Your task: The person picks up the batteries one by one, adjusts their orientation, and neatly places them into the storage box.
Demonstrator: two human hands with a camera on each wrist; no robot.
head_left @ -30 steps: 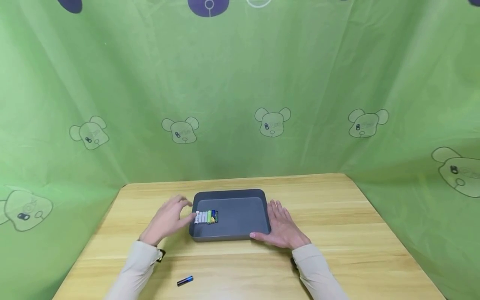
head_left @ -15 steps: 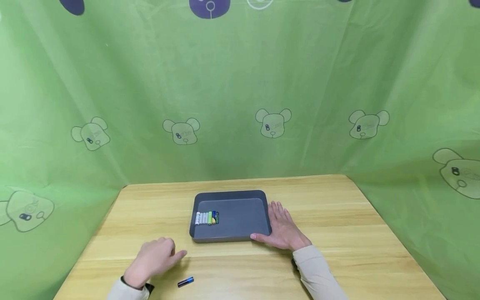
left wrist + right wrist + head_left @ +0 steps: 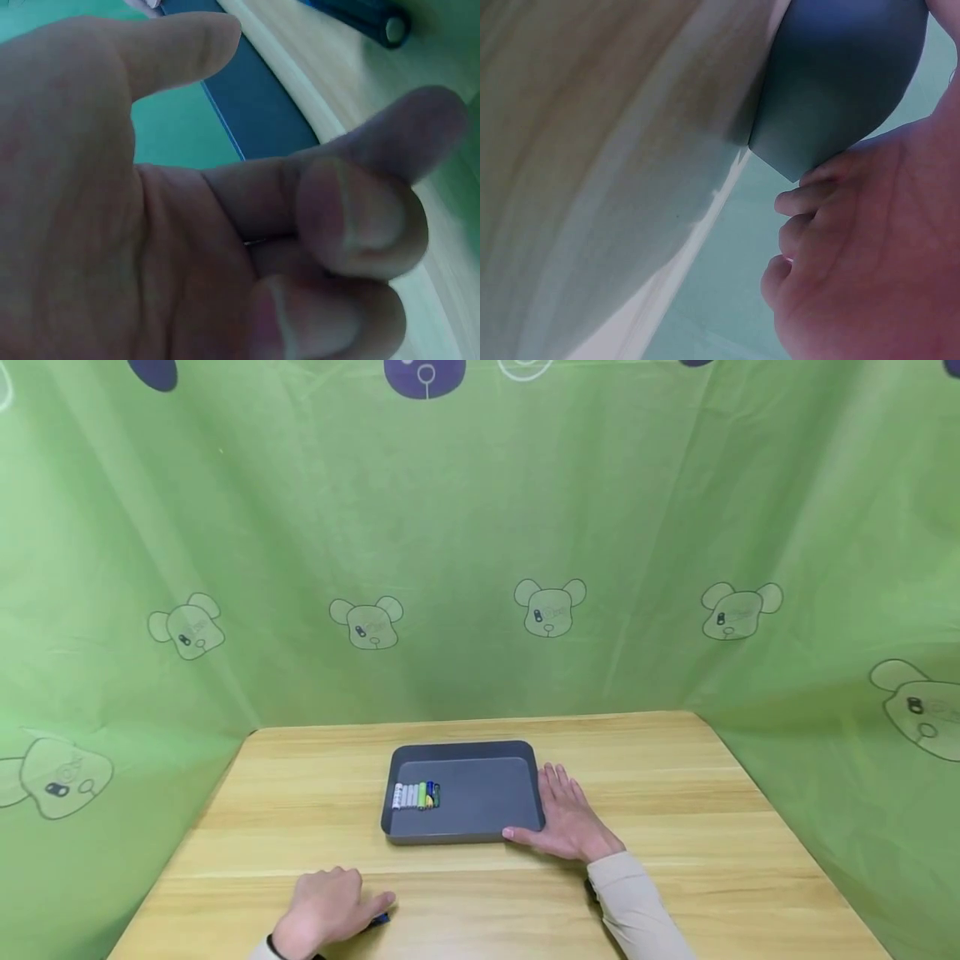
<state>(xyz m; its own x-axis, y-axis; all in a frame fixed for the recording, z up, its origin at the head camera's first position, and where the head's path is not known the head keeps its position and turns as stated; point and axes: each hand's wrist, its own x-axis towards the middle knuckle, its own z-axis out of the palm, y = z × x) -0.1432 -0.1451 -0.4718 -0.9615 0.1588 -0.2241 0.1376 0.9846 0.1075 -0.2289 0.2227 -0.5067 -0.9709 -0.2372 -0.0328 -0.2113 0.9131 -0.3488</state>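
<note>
My left hand (image 3: 325, 906) hovers low over the table's near left, beside a dark blue battery (image 3: 382, 920) that it partly covers. In the left wrist view that loose battery (image 3: 367, 21) lies apart from the hand; the thumb and index finger reach out, the other fingers bend, and nothing is held. My right hand (image 3: 567, 823) rests against the right side of a dark grey tray (image 3: 491, 797), fingers straight along its wall and thumb at its front right corner. A row of several batteries (image 3: 416, 797), white, green and dark, lies side by side at the tray's left end.
The tray sits mid-table on a light wood table (image 3: 675, 827). A green curtain (image 3: 457, 677) with bear-head prints hangs behind the table and along both sides.
My left hand has left the tray's left end and moved down toward the near side, over to the loose battery. My right hand, the tray and the row of batteries have stayed put.
</note>
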